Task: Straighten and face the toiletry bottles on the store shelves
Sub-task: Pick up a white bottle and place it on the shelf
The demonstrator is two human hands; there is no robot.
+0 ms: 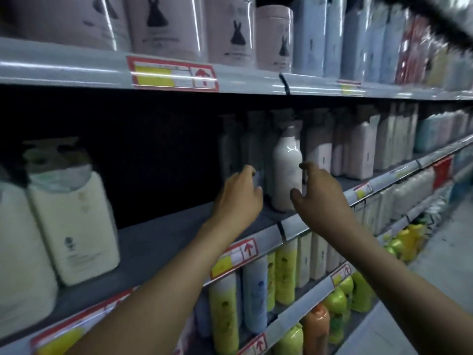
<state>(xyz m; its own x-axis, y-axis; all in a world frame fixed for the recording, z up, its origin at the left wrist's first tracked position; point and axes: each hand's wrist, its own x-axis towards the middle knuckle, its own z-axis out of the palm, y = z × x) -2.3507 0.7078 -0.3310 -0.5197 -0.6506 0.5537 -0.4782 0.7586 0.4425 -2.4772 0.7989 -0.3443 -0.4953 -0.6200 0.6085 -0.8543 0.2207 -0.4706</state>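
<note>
A white pump bottle (286, 170) stands upright near the front of the middle shelf (163, 242). My right hand (320, 190) is just right of it, thumb and fingers spread around its lower side without a clear grip. My left hand (239, 198) reaches to the left of it, its fingers curled on a darker grey bottle (256, 160) in the shadowed row behind. Pale pink bottles (358, 152) line the shelf to the right.
Large cream pump bottles (71, 221) stand at the left of the middle shelf, with a dark gap between them and my hands. Pink canisters (230, 32) fill the top shelf. Yellow-green and blue bottles (253, 293) fill the lower shelves. The aisle floor (440, 252) is at the right.
</note>
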